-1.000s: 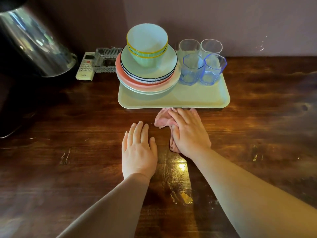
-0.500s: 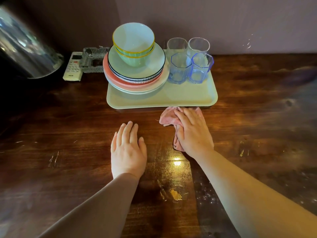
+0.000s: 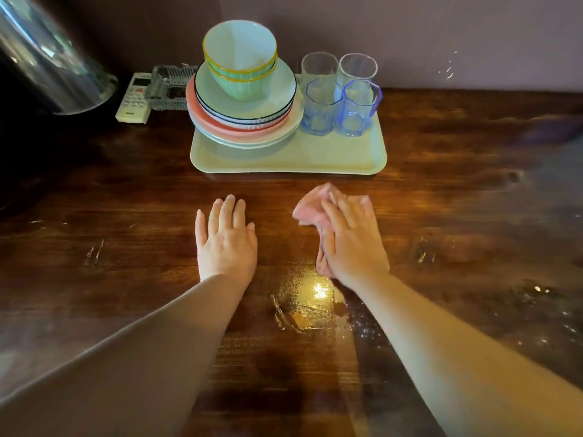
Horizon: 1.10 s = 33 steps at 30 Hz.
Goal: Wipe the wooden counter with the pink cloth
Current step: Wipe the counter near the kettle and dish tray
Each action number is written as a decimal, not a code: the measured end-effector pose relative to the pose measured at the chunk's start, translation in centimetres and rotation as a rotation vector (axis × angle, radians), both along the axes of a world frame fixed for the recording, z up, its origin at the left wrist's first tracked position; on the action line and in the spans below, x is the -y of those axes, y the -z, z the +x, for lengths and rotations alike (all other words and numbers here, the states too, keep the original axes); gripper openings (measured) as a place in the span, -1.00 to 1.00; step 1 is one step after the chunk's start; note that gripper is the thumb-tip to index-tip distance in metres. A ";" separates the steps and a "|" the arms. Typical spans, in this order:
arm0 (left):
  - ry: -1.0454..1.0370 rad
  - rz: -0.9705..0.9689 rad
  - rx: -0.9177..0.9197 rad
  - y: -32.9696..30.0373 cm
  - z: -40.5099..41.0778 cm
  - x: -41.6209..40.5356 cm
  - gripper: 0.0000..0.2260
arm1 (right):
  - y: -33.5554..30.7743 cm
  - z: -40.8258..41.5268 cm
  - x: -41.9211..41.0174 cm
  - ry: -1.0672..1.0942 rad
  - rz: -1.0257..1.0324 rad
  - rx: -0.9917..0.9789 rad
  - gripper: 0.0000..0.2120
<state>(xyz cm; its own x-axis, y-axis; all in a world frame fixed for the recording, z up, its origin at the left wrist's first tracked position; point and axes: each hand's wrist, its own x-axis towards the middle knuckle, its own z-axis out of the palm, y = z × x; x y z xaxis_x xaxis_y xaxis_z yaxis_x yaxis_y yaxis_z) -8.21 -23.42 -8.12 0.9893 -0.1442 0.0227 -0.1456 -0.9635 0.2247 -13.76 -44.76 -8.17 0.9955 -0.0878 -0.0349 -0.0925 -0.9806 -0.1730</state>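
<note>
My left hand (image 3: pixel 225 239) lay flat and idle on the wooden counter (image 3: pixel 457 209), while my right hand (image 3: pixel 351 238) pressed flat-fingered on the pink cloth (image 3: pixel 310 209), bunched beneath it just short of the tray (image 3: pixel 315 159).

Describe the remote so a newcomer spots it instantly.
Start at the pale green tray against the back wall. Left of its plate stack sits a ribbed glass ashtray; the white rectangular remote control lies just left of that, the only buttoned item.
</note>
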 end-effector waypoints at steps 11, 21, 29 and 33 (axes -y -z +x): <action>0.073 -0.092 0.001 0.4 -7.3 5.2 -0.54 | -0.1 1.8 2.9 0.027 0.092 0.020 -0.49; 0.052 -0.087 -0.005 0.0 -7.3 5.6 -0.56 | 0.1 1.2 5.8 -0.007 0.094 0.039 -0.52; 0.046 -0.086 0.002 -0.2 -7.4 5.6 -0.57 | -0.2 -3.8 4.9 -0.058 0.129 0.081 -0.48; 0.041 -0.098 0.027 0.1 -7.3 5.6 -0.58 | -0.3 -1.8 6.5 -0.073 0.100 0.045 -0.52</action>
